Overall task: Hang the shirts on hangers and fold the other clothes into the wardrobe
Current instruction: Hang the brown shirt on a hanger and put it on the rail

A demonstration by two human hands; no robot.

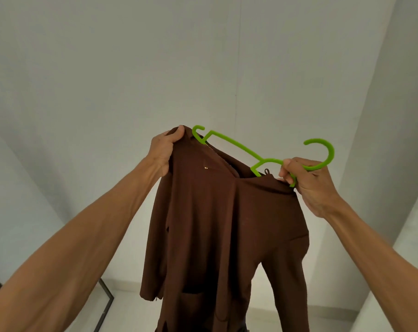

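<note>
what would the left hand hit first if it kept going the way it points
Likely the tip of the green hanger, just past the left hand and the brown shirt it grips; beyond that, only the pale wall. Depth is unclear.

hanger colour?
Bright lime green hanger, plain with no pattern, half tucked into the brown shirt. Head view shows it clearly.
</note>
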